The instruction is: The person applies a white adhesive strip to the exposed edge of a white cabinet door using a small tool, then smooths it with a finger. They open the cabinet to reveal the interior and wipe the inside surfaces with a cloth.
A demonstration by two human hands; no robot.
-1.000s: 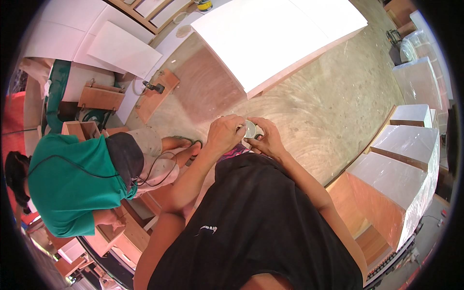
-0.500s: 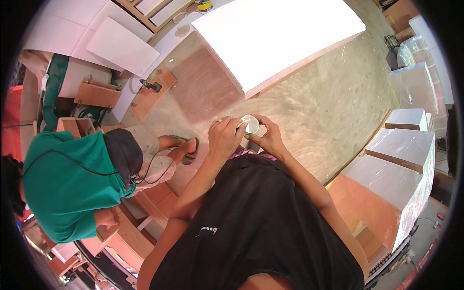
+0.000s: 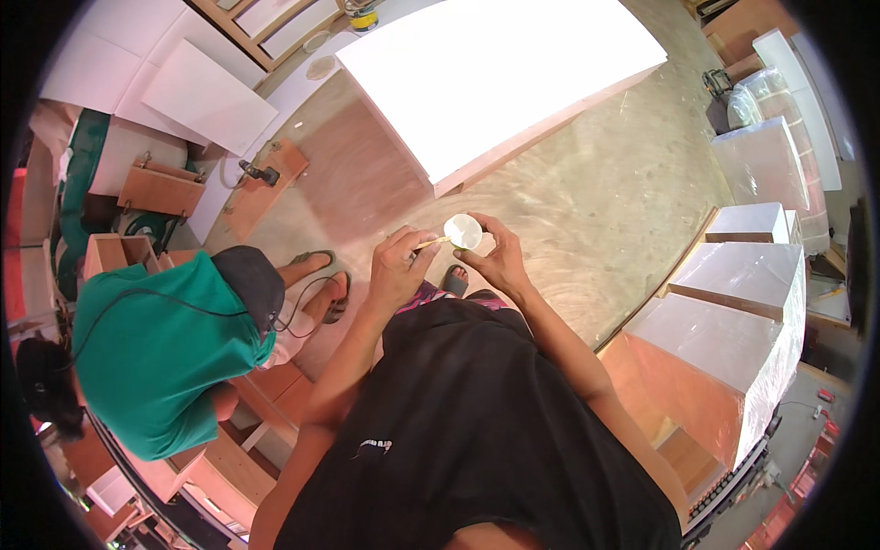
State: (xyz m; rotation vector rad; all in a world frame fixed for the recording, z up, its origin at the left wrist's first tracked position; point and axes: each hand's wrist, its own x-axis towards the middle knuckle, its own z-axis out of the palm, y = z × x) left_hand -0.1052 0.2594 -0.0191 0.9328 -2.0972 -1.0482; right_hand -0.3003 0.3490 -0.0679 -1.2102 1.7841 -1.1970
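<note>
In front of my body my right hand (image 3: pixel 506 264) grips a small white cup (image 3: pixel 463 225), its mouth tipped toward me. The fingers of my left hand (image 3: pixel 398 268) are closed on a thin yellowish stick (image 3: pixel 428 244), held nearly level. Its far end reaches the cup's near-left side; whether it goes inside I cannot tell. Whitish stuff shows inside the cup. Beyond both hands stands a large cabinet-like box with a bright white top (image 3: pixel 504 82).
A co-worker in a green shirt (image 3: pixel 165 357) bends over wooden drawer boxes (image 3: pixel 229 463) at left. A drill (image 3: pixel 259 172) lies on a wooden board (image 3: pixel 266 197). Plastic-wrapped white cabinets (image 3: pixel 706 335) stand at right. A can (image 3: pixel 362 16) sits by the far wall.
My left hand has drawn back slightly from the cup, showing more of the stick. The whole view has shifted, and my sandalled foot now shows below the cup. The co-worker leans differently.
</note>
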